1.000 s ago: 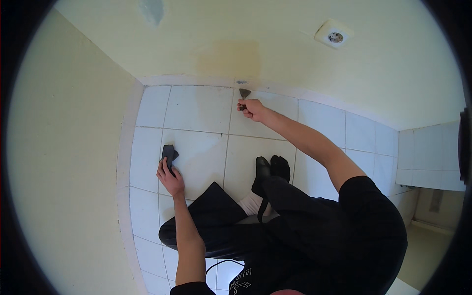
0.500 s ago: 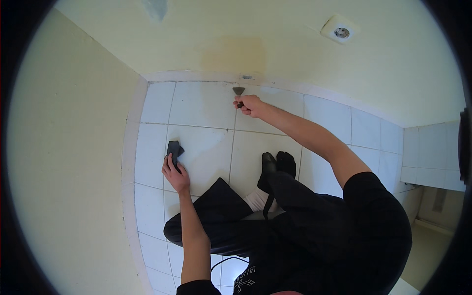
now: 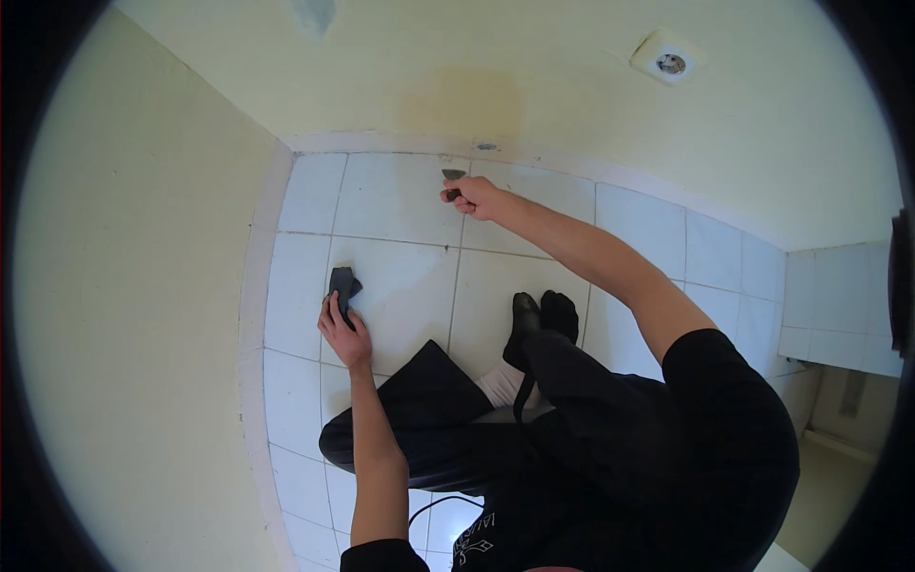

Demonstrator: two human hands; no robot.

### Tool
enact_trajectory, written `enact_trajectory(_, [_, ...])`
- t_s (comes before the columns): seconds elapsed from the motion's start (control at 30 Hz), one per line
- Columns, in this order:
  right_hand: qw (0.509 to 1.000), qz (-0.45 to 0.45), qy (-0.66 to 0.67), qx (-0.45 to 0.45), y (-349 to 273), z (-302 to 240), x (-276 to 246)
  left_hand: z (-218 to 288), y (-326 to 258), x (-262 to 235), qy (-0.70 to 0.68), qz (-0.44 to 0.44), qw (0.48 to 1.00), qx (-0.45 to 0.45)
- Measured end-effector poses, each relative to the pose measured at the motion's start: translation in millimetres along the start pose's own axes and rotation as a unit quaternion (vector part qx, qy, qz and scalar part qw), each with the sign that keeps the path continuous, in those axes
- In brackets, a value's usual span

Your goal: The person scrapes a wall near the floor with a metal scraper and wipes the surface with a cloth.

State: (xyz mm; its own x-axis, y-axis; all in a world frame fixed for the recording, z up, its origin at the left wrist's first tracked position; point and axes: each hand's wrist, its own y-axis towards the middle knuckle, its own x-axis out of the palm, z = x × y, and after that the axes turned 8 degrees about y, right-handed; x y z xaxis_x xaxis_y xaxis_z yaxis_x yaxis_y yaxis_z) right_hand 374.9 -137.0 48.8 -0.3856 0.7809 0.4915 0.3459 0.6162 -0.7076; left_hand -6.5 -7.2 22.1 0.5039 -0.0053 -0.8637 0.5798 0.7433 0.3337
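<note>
My right hand [image 3: 478, 198] is closed round the handle of a putty knife [image 3: 454, 173]. Its flared blade points toward the far wall, over the floor tiles just short of the baseboard. Further left and nearer to me, my left hand [image 3: 344, 336] has its fingers wrapped over a dark grey, blocky object [image 3: 342, 280] with a small piece jutting from its right side. It seems to rest on the tiles; its exact kind cannot be made out.
White floor tiles [image 3: 391, 276] spread around my crossed legs and black-socked feet [image 3: 541, 319]. The far wall has a brownish patch [image 3: 462, 100], a small hole [image 3: 487, 147] low down and a socket [image 3: 671, 64]. Another wall [image 3: 152, 286] runs along the left.
My right hand has moved the putty knife a little to the left along the baseboard. My left hand stays on the dark object. The whole view has shifted slightly.
</note>
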Motion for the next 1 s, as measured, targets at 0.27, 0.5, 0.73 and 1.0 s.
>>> enact_trajectory(0.27, [0.999, 0.026, 0.017, -0.024, 14.6, -9.8, -35.8, 11.2, -3.1, 3.0, -0.006, -0.024, 1.0, -0.008])
enact_trajectory(0.5, [0.998, -0.02, -0.042, 0.037, 13.9, 9.8, -11.1, 0.8, 0.1, 1.3, 0.004, -0.015, 1.0, -0.001])
enact_trajectory(0.73, [0.998, 0.04, -0.04, 0.013, 26.0, -9.4, -8.8, 8.2, -1.7, 3.5, -0.006, -0.005, 1.0, 0.0])
enact_trajectory(1.0, [0.998, -0.009, -0.045, 0.047, 15.1, 13.7, -9.8, 6.3, -0.3, 2.9, -0.001, -0.009, 1.0, 0.0])
